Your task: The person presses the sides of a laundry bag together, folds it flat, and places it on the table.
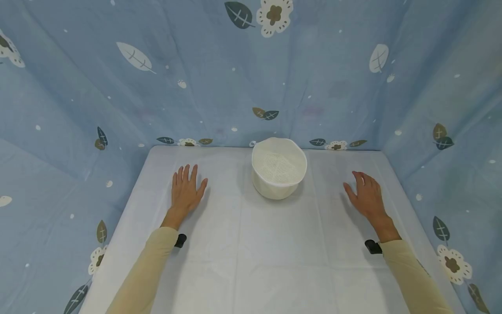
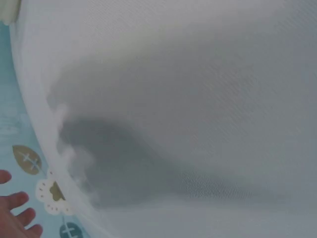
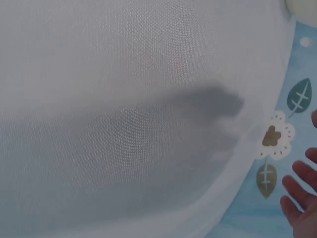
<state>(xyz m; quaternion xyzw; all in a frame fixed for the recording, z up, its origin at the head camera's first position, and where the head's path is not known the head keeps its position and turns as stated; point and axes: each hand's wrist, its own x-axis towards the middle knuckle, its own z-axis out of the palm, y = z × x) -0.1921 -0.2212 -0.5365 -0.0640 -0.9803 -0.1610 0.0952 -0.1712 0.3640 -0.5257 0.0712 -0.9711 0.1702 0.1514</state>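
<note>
On the white-covered table (image 1: 274, 261), walled round by blue cloth (image 1: 313, 65) printed with leaves and flowers, both my forearms in tan sleeves reach forward, well apart. Between them, toward the far edge, stands a cream bowl-shaped strainer (image 1: 279, 168), untouched. My left hand (image 1: 186, 189) lies palm down, fingers straight and slightly spread; my right hand (image 1: 364, 194) does the same, holding nothing.

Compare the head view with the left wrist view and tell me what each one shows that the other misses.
Only the head view shows the whole white basket, the right hand flat on the table, and both sleeves. Only the left wrist view shows the hand's dark shadow on the cloth close up. Both show the left hand, the white tablecloth and the blue leaf-and-flower backdrop.
</note>
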